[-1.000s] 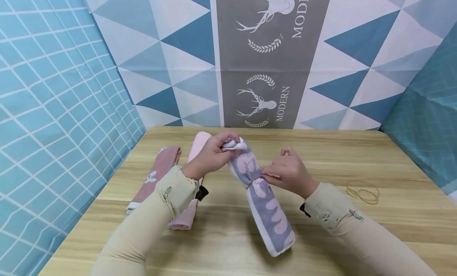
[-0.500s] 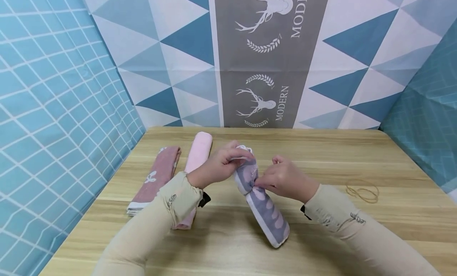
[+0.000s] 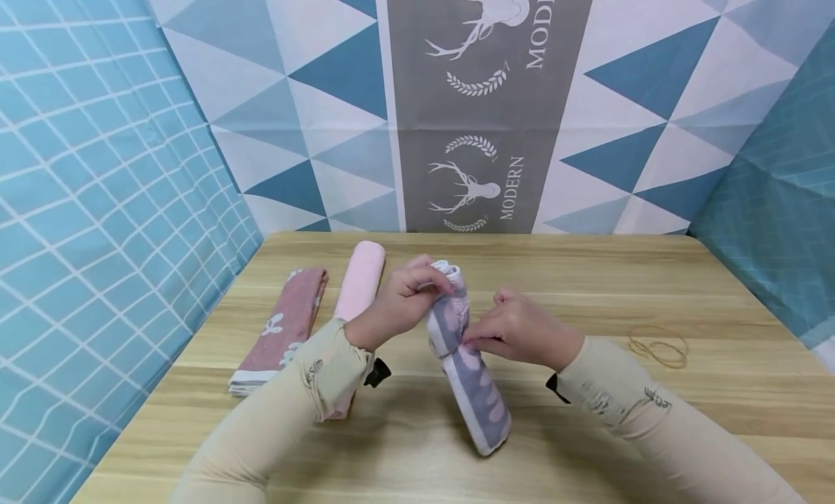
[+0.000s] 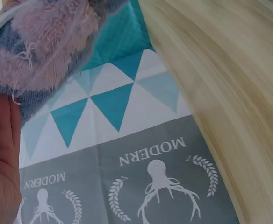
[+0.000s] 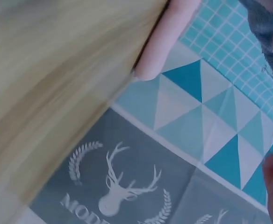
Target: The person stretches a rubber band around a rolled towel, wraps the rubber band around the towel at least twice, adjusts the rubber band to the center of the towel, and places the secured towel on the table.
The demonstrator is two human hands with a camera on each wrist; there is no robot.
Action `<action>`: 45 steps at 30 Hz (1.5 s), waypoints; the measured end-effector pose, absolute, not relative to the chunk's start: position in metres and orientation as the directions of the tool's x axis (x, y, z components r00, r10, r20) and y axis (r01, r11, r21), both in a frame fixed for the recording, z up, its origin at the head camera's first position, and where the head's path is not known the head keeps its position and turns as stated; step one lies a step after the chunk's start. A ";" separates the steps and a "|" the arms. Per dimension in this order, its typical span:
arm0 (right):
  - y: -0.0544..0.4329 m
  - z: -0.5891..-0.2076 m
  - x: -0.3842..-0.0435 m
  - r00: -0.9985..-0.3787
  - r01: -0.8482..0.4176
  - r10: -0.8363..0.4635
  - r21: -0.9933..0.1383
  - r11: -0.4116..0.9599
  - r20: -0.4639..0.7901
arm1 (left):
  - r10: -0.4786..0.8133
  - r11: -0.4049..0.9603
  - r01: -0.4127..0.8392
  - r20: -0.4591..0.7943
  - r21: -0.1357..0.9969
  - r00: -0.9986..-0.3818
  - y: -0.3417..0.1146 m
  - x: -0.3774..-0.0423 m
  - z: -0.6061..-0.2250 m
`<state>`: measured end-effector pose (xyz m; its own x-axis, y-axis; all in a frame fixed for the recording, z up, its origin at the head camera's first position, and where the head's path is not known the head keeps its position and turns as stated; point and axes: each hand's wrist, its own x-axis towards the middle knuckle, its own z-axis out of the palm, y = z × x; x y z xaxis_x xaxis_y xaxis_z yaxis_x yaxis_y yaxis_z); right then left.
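A rolled grey, pink and white towel (image 3: pixel 479 402) slants over the table, squeezed narrow around its middle. My left hand (image 3: pixel 401 301) grips its upper end, fingers bent over the white edge. At the narrow waist, the thumb and fingers of my right hand (image 3: pixel 522 330) pinch; what lies under those fingertips is hidden. Fuzzy pile and loose threads of the towel (image 4: pixel 47 51) show close up in the left wrist view, above fingers of the left hand (image 4: pixel 3 154). The right wrist view catches only the towel's edge (image 5: pixel 269 32) at upper right.
On the wooden table (image 3: pixel 587 431), a rolled light pink towel (image 3: pixel 362 275) and a folded dusty-rose towel (image 3: pixel 287 319) lie at the left. Thin tan loops like rubber bands (image 3: pixel 681 360) lie at the right. Patterned cloth walls (image 3: pixel 339 156) stand behind and at the sides.
The left hand has come down and slightly right with the towel's upper end. The towel's lower end has swung left. My right hand has dipped slightly, still at the waist.
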<state>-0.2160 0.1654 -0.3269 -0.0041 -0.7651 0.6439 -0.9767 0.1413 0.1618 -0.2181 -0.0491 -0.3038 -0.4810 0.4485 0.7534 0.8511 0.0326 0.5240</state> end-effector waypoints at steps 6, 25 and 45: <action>0.161 -0.329 -0.215 -0.061 -0.991 -0.778 0.052 0.120 0.625 | 0.415 0.012 0.844 0.765 0.537 -0.493 -0.047 -0.218 -0.302; 0.159 -0.339 -0.215 0.032 -0.936 -0.657 0.253 0.244 0.753 | 0.220 0.019 0.692 0.672 0.722 -0.707 -0.059 -0.228 -0.294; 0.212 -0.335 -0.236 -0.534 -0.754 -0.508 -0.109 0.648 0.676 | 0.020 -0.174 0.393 0.402 0.903 -0.915 -0.072 -0.250 -0.306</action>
<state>-0.2364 0.2118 -0.3353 -0.5337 -0.5078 0.6763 -0.7542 0.6475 -0.1090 -0.2501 -0.0717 -0.3055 -0.9154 0.0199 0.4021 0.3928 -0.1745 0.9029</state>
